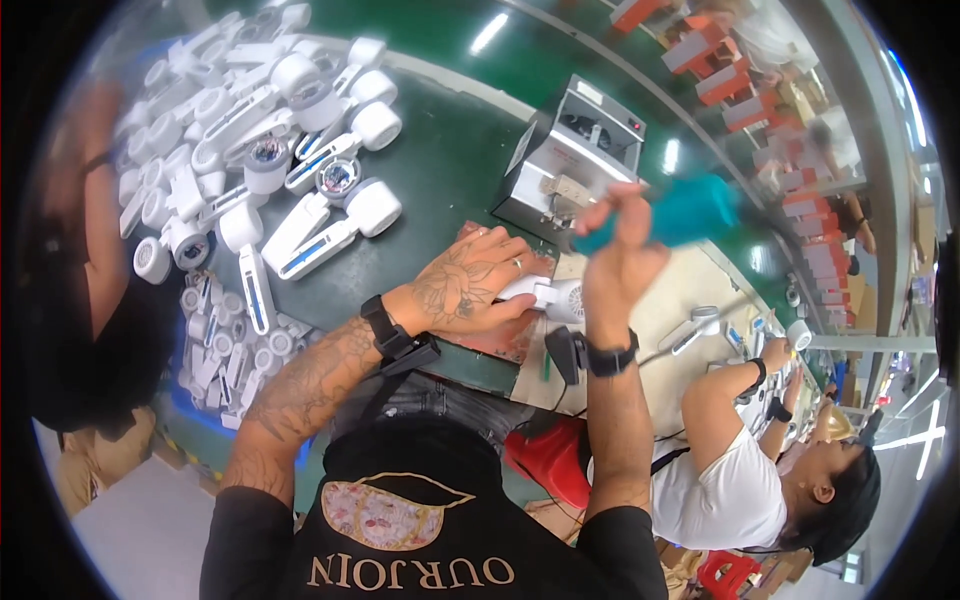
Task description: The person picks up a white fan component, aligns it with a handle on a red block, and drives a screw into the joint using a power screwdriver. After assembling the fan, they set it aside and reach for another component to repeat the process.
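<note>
My left hand (475, 280) is closed over a white handheld fan (562, 298), pressing it down at the edge of a reddish mat (488, 345). The fan's round slotted head points right; its handle is mostly under my fingers. Raised above and to the right of it, my right hand (625, 245) grips a teal powered screwdriver (690, 215), blurred by motion. The tool lies sideways, its tip end toward the left and apart from the fan.
A grey metal screw feeder (565, 160) stands beyond my hands. White fans pile up (250, 110) at the left, some with exposed wiring, above a blue-edged bin (235, 350) of more. A person in a white shirt (730, 490) works at the right; another person's arm (105, 220) shows far left.
</note>
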The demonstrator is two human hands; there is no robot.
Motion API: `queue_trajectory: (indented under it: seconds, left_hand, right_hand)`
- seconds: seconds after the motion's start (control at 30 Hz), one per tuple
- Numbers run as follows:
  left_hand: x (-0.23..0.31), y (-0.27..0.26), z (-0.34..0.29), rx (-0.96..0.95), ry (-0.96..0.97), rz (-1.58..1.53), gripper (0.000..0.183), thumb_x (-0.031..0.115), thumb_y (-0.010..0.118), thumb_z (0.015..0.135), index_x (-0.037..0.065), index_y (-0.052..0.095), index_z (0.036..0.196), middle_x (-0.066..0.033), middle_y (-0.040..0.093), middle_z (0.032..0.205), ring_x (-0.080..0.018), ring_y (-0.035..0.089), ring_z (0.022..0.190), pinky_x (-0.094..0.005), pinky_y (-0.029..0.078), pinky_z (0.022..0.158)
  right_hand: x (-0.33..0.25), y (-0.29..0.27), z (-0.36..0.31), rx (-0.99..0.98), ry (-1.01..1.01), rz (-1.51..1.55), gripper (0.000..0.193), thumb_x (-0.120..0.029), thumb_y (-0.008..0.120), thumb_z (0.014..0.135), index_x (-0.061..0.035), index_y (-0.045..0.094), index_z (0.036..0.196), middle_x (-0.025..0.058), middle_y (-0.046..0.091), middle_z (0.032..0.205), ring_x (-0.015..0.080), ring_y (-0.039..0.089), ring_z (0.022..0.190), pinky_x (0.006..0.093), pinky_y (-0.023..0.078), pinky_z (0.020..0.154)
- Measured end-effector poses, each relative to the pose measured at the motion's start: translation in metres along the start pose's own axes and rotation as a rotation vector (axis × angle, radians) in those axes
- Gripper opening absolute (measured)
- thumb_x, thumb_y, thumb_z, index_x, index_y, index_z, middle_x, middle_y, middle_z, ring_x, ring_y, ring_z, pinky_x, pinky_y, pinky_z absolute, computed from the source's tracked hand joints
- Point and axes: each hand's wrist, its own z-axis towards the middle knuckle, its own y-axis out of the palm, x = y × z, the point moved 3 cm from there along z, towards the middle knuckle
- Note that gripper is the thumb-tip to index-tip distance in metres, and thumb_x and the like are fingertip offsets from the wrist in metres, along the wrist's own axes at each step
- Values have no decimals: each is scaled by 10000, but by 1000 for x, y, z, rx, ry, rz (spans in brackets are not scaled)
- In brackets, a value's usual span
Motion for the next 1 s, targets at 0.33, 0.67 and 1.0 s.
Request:
queue_trajectory:
  seconds: [0.33, 0.67, 1.0]
  left_hand:
    - [-1, 3, 3, -18, 17, -17, 462, 345, 647, 891, 97, 610, 1279, -81, 568, 1093, -276, 520, 1052, -413, 433, 960]
    - [2, 6, 5, -47, -7, -26, 456, 342, 645, 907, 108, 600, 1296, -69, 574, 1144, -274, 522, 1062, -417, 428, 970]
    - [-4, -3, 7, 26, 22, -7, 387, 319, 699, 851, 113, 667, 1177, -48, 647, 1124, -297, 578, 1044, -439, 447, 954]
  right_hand:
    - [-12, -33, -53, -91, 3, 25, 530, -477, 662, 952, 30, 548, 1059, 75, 525, 684, 190, 531, 609, 330, 448, 588]
    - [3, -37, -59, -95, -2, 101, 394, -377, 643, 982, -5, 516, 972, 85, 527, 699, 197, 530, 613, 342, 457, 581]
    - [16, -36, -60, 28, 46, 61, 354, -353, 620, 1000, -7, 548, 997, 76, 560, 715, 194, 567, 650, 337, 479, 626]
